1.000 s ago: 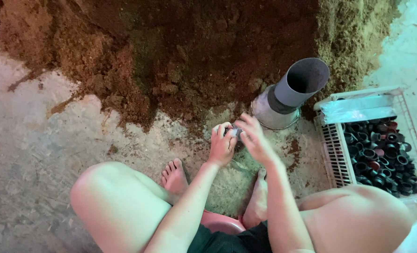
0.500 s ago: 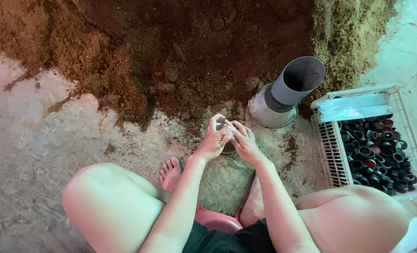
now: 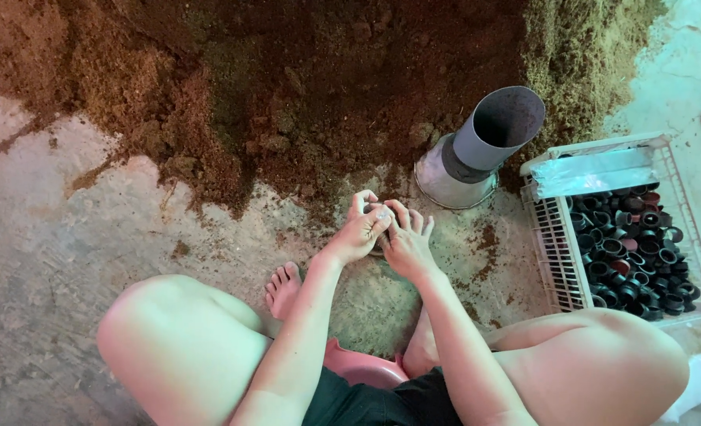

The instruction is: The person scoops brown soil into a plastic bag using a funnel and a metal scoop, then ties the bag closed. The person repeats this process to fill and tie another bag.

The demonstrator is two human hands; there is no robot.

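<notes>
Before crumbly brown soil (image 3: pixel 287 95), both hands (image 3: pixel 384 233) cup a small object.

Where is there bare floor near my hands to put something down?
Bare grey concrete floor lies left of the left hand, below the brown soil heap. It is crowded to the right: grey funnel pipe and white plastic crate of black caps.

left hand (image 3: pixel 360 233) and right hand (image 3: pixel 406 244) drawn nearer the knees

pipe (image 3: pixel 496 130) left of crate (image 3: pixel 555 244), soil (image 3: pixel 287 87) behind
</notes>
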